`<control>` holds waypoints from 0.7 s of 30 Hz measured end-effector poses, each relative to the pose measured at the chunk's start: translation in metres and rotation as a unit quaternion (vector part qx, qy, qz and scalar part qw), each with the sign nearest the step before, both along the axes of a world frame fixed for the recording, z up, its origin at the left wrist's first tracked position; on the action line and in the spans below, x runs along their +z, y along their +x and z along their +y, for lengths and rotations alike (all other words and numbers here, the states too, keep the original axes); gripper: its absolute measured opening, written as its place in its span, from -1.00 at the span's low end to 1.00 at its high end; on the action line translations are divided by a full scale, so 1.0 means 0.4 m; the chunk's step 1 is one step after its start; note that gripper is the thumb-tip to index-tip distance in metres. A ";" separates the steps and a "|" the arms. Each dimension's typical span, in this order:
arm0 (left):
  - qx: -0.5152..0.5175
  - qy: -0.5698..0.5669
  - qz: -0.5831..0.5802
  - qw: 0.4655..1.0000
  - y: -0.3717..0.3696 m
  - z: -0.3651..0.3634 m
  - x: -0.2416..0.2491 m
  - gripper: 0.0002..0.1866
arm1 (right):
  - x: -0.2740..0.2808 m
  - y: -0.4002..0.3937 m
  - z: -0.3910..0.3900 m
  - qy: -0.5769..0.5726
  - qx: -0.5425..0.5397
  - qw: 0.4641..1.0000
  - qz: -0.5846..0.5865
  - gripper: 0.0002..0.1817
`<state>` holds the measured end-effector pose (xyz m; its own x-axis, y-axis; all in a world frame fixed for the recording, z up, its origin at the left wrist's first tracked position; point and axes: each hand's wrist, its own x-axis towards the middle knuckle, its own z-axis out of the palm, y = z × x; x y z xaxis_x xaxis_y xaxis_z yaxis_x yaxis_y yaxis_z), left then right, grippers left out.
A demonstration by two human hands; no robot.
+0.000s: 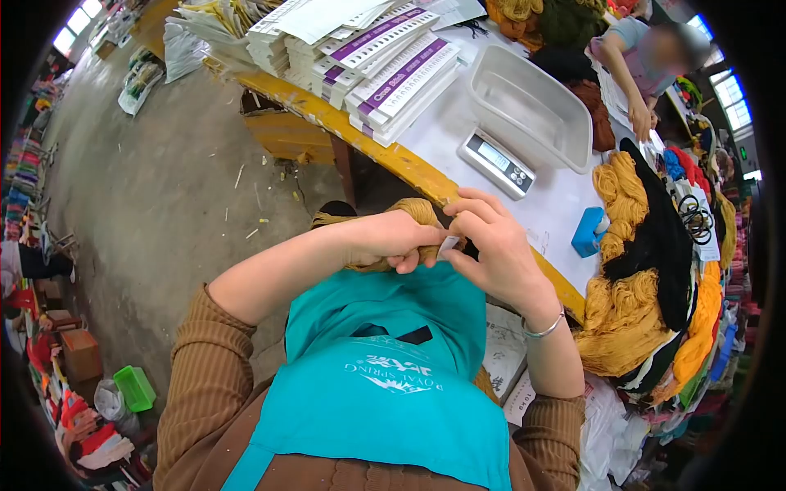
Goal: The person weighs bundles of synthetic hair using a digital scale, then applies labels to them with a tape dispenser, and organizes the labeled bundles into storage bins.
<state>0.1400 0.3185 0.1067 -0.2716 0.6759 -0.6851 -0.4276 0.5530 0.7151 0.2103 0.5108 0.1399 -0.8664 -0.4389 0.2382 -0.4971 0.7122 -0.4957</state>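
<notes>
My left hand (393,238) is closed over a skein of tan yarn (419,210) that lies across my lap. Close against it, my right hand (496,248) pinches a small white paper tag (448,246) between thumb and fingers, its other fingers bent above. The fingertips of both hands meet at the tag and partly hide the yarn. On the table beyond, a digital scale (497,164) with a lit display stands beside a translucent plastic tub (532,102). A blue tape dispenser (588,231) sits right of my right hand.
A yellow-edged table (385,164) runs diagonally ahead. Stacks of printed purple-and-white cards (401,78) stand on it. Tan yarn skeins (626,319) and black yarn (655,245) are heaped at right. A co-worker (643,61) works across the table. A green basket (134,388) rests on the floor at left.
</notes>
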 end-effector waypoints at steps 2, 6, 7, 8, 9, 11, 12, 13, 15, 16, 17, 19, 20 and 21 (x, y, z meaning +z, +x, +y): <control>0.014 0.003 0.009 1.000 0.005 -0.006 0.000 -0.52 | -0.015 -0.003 -0.011 0.016 -0.001 1.000 0.012 -0.71; 0.080 0.059 -0.031 0.995 -0.003 -0.028 -0.040 -0.67 | -0.082 0.008 -0.028 -0.171 -0.068 0.981 -0.059 -0.39; 0.080 0.059 -0.031 0.995 -0.004 -0.030 -0.040 -0.67 | -0.097 0.008 -0.028 -0.268 -0.057 0.953 -0.130 -0.30; 0.081 0.047 -0.025 0.995 -0.004 -0.031 -0.032 -0.70 | -0.100 0.008 -0.026 -0.268 -0.058 0.953 -0.129 -0.30; 0.082 0.035 -0.020 0.996 -0.004 -0.030 -0.024 -0.74 | -0.102 0.008 -0.024 -0.322 -0.060 0.913 -0.242 -0.32; 0.101 0.061 0.022 0.993 0.002 -0.029 -0.013 -0.73 | -0.099 0.007 -0.029 -0.408 -0.063 0.825 -0.385 -0.41; 0.120 0.086 0.064 0.987 0.008 -0.028 -0.008 -0.73 | -0.099 0.006 -0.037 -0.409 -0.063 0.825 -0.384 -0.41; 0.119 0.085 0.064 0.987 0.019 -0.028 -0.004 -0.73 | -0.099 0.005 -0.045 -0.435 -0.082 0.807 -0.391 -0.43; 0.201 0.164 0.122 0.958 0.041 -0.023 0.005 -0.74 | -0.100 0.006 -0.047 -0.463 -0.103 0.786 -0.397 -0.46; 0.202 0.177 0.122 0.955 0.043 -0.028 0.010 -0.81 | -0.101 0.008 -0.046 -0.523 -0.103 0.728 -0.430 -0.48; 0.199 0.178 0.122 0.956 0.048 -0.024 -0.010 -0.81 | -0.102 0.009 -0.045 -0.580 -0.102 0.664 -0.460 -0.51; 0.200 0.317 0.356 0.856 0.066 -0.018 -0.071 -0.79 | -0.091 0.015 -0.053 -0.599 -0.103 0.641 -0.468 -0.53; 0.160 0.287 0.339 0.881 0.069 -0.035 -0.061 -0.75 | -0.088 0.016 -0.056 -0.617 -0.103 0.618 -0.477 -0.54; 0.118 0.280 0.410 0.860 0.068 -0.041 -0.050 -0.74 | -0.089 0.018 -0.054 -0.617 -0.103 0.617 -0.477 -0.54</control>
